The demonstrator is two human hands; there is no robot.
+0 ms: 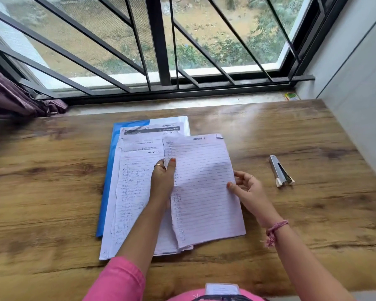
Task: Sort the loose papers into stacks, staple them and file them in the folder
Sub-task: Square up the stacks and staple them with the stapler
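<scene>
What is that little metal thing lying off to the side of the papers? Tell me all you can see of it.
It looks like a small stapler, silvery grey metal with pale, whitish tips at the end nearer the person. It lies flat on the bare wooden table, lengthwise and slightly angled, to the right of the papers. Nothing touches it; the right hand is nearest but stays on the paper's edge. It is too blurred to tell whether it holds staples.

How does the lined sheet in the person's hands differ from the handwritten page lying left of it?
The lined sheet is held at both side edges by the left hand and right hand; the handwritten page lies loose on the pile. The sheet looks mostly blank, the page densely written. Both are ruled and carry a section heading.
</scene>
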